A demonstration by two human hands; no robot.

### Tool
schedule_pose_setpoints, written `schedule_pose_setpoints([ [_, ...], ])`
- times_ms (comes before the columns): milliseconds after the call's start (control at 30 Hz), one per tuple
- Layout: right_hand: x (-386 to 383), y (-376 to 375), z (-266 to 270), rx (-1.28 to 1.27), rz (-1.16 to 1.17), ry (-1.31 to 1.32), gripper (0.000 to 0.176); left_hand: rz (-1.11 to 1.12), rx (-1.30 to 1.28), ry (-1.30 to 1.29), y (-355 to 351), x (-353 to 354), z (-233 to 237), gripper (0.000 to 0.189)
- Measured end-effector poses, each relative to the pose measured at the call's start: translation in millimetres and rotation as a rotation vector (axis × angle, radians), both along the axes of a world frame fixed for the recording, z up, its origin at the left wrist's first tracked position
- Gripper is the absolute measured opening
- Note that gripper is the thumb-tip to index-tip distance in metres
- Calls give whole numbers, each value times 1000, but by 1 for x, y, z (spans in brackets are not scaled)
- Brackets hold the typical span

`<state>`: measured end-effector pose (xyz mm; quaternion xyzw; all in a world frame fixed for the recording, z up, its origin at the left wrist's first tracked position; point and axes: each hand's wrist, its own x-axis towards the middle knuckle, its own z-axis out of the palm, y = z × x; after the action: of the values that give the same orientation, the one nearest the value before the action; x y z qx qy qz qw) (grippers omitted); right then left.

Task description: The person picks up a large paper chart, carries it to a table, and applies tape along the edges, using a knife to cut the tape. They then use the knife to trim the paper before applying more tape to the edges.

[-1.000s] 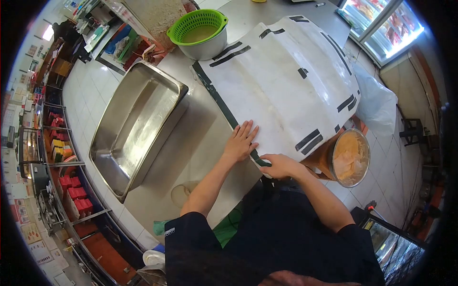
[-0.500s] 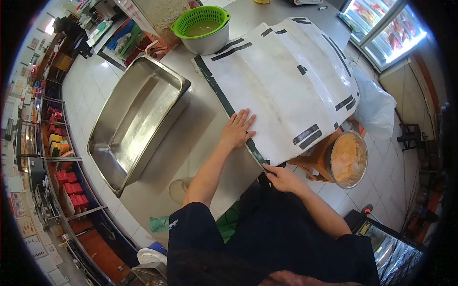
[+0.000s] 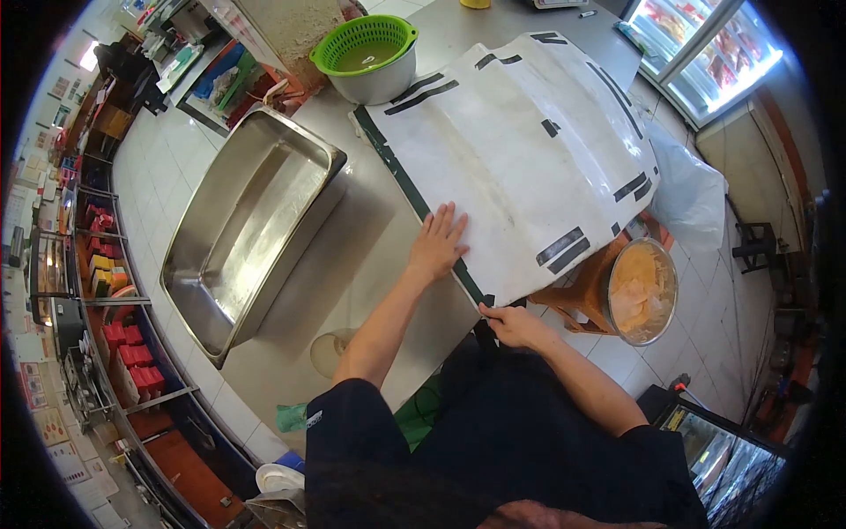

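**Sheet** (image 3: 520, 150): white, large and slightly rumpled. It lies on the counter (image 3: 352, 264) and runs from the near edge away toward the far right. Its far side droops over the counter's right edge.

**Strip** (image 3: 401, 181): dark green tape along the sheet's left edge, running from the far corner to the near corner.

**Tape pieces** (image 3: 564, 249): short black bars stuck in pairs and singly on the sheet's face and edges.

**Left hand** (image 3: 438, 242): fingers spread, palm flat. It presses on the left edge of the sheet, across the strip.

**Right hand** (image 3: 509, 324): fingers drawn together, pinching the near corner of the sheet where the strip ends, at the counter's edge.

**Tray** (image 3: 251, 229): deep, rectangular, steel. It sits on the counter left of the sheet and well apart from the left hand.

**Colander** (image 3: 364, 44): green plastic, sitting in a steel bowl (image 3: 379, 84) just beside the far corner of the sheet.

**Basin** (image 3: 641, 291): round metal, holding pale orange contents. It is below counter level on the right, on a wooden stool (image 3: 573, 300).

**Bag** (image 3: 692, 189): white plastic, right of the sheet and above the basin.

**Chiller** (image 3: 705, 48): glass-fronted and lit, at the far right.

**Shelves** (image 3: 128, 348): at the far left below the counter, holding red boxes.
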<state>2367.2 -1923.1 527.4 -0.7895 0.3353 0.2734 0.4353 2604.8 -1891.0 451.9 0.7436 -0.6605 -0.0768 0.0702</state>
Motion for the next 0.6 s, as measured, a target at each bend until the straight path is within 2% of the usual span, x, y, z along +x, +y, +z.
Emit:
schedule_pose_setpoints([
  [67, -4, 4, -5, -68, 10, -33, 42, -57, 29, -28, 8, -28, 5, 65],
  [133, -12, 5, -23, -82, 12, -96, 41, -127, 8, 98, 28, -63, -1, 66],
  [267, -22, 9, -32, -139, 6, -203, 40, -176, -11, 151, 35, -70, 1, 64],
  [367, -32, 22, -26, -100, -301, -328, 40, -189, 47, 212, 32, -65, 6, 74],
  [467, -42, 32, -53, -132, -390, -346, 42, -241, 167, 264, 29, -58, 19, 88],
  [567, -39, 36, -66, 213, -688, -271, 40, -258, 219, 281, 26, -56, 17, 98],
  [600, -38, 36, -68, 275, -724, -261, 40, -254, 223, 274, 25, -56, 17, 98],
])
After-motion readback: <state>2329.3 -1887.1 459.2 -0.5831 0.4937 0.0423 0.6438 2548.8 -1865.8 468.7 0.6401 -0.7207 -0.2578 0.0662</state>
